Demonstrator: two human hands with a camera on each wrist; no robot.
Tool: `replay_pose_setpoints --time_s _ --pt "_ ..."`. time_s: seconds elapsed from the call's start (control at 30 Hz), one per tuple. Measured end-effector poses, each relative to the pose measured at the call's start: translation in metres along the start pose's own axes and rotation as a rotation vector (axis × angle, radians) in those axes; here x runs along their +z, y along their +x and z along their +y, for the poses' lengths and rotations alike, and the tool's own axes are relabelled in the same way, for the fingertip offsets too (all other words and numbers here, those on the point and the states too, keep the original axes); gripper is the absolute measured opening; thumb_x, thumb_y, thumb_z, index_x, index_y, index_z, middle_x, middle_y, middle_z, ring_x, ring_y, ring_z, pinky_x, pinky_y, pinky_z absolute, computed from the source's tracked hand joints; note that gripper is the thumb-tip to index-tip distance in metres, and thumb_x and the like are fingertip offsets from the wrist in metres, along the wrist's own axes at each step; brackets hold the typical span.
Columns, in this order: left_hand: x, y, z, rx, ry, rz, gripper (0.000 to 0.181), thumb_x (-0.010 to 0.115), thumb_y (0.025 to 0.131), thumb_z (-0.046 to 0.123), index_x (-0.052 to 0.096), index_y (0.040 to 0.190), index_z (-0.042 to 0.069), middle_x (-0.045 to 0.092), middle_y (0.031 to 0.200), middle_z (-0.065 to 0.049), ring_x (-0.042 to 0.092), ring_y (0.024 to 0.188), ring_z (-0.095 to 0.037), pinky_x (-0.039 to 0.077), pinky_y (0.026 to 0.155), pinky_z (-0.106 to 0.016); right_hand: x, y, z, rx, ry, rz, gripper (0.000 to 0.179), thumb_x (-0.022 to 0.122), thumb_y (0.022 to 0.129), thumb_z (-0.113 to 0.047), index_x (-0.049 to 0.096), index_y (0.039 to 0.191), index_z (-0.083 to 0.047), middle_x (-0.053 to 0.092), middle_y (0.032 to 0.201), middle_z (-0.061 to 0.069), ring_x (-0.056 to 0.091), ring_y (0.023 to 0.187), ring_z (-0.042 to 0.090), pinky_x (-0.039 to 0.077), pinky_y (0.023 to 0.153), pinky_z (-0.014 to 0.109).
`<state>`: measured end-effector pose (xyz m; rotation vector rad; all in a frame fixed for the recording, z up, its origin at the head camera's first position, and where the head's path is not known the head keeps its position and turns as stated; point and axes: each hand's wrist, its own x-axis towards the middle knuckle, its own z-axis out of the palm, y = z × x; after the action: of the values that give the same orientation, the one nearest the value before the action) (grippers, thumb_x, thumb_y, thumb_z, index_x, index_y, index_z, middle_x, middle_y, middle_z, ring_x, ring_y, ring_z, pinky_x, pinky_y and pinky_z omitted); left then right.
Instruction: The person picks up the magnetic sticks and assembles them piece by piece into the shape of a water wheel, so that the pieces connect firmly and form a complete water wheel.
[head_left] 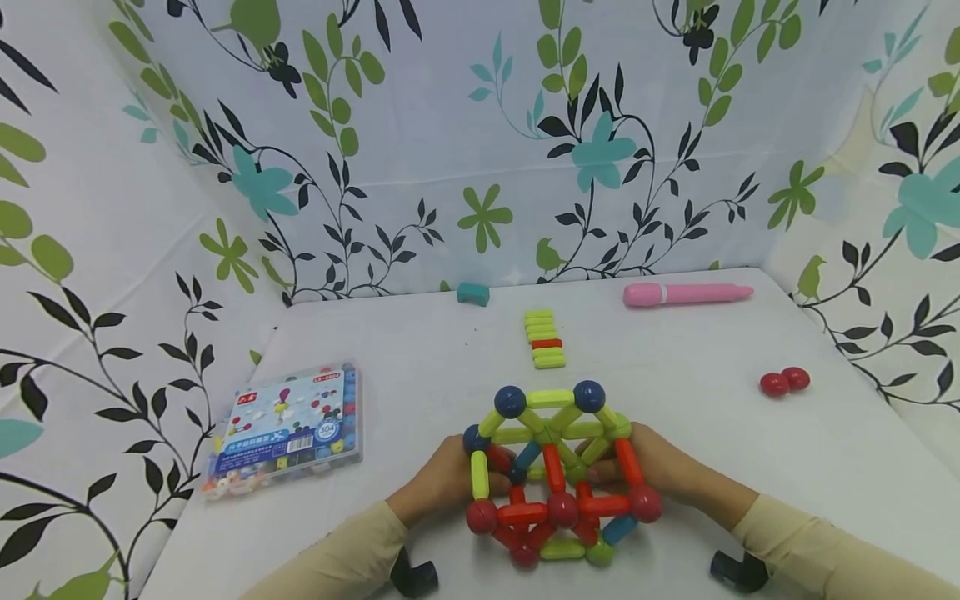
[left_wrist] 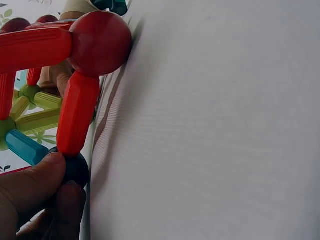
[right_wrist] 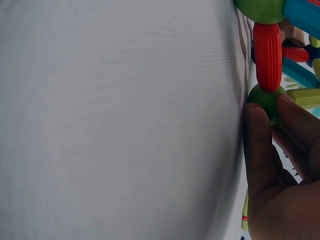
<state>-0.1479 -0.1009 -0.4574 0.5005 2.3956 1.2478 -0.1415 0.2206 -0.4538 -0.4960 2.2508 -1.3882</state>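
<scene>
A ball-and-stick structure (head_left: 548, 435) of yellow-green, red and blue rods and coloured balls stands on the table before me, held from both sides. At its left, my left hand (head_left: 450, 479) has thumb and fingers around a dark blue ball (left_wrist: 77, 171), low on the frame, where a red rod (left_wrist: 78, 115) and a blue rod join. On the opposite side my right hand (head_left: 651, 457) pinches a green ball (right_wrist: 266, 101) at the end of another red rod (right_wrist: 268, 57). Parts of both hands' fingers are hidden behind rods in the head view.
A clear plastic case (head_left: 285, 425) with a printed label lies at left. Beyond the structure are a row of short rods (head_left: 549, 352), a teal block (head_left: 473, 293) and a pink pen-shaped object (head_left: 686, 293). Two red balls (head_left: 774, 384) sit at right. Patterned cloth (head_left: 420, 167) hangs behind.
</scene>
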Motion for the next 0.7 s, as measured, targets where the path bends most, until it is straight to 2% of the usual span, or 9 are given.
replay_pose_setpoints --time_s 0.2,0.37,0.53,0.7 --pt "0.0014 -0.0031 -0.0015 0.056 0.034 0.014 0.031 0.084 0.083 0.019 0.077 0.112 0.013 0.076 0.09 0.011 0.07 0.09 -0.005 0.056 0.084 -0.026 0.0003 -0.0016 -0.0011 -0.029 -0.055 0.02 0.035 0.081 0.088 -0.024 0.072 0.119 -0.01 0.077 0.097 -0.005 0.073 0.09 0.013 0.058 0.081 0.021" --pt "0.0016 -0.0037 -0.0029 0.077 0.064 0.015 0.03 0.084 0.084 0.019 0.077 0.113 0.015 0.077 0.093 0.012 0.07 0.091 -0.003 0.057 0.087 -0.026 0.0014 -0.0031 -0.0017 -0.027 -0.065 0.033 0.036 0.082 0.087 -0.027 0.072 0.119 -0.012 0.077 0.1 -0.005 0.073 0.094 0.012 0.057 0.082 0.019" --pt "0.0016 -0.0037 -0.0055 0.142 0.088 0.022 0.029 0.084 0.084 0.018 0.077 0.112 0.016 0.076 0.093 0.013 0.069 0.093 -0.002 0.056 0.085 -0.025 0.0018 -0.0049 -0.0006 -0.056 -0.083 0.041 0.034 0.082 0.087 -0.026 0.073 0.118 -0.015 0.076 0.104 -0.007 0.072 0.098 0.009 0.056 0.085 0.018" --pt "0.0016 -0.0048 -0.0064 0.2 0.113 0.032 0.028 0.084 0.084 0.015 0.077 0.111 0.015 0.077 0.093 0.012 0.07 0.092 -0.001 0.057 0.083 -0.023 0.003 -0.0071 -0.0004 -0.105 -0.102 0.05 0.031 0.081 0.088 -0.024 0.073 0.117 -0.014 0.076 0.098 -0.008 0.072 0.09 0.009 0.056 0.084 0.02"
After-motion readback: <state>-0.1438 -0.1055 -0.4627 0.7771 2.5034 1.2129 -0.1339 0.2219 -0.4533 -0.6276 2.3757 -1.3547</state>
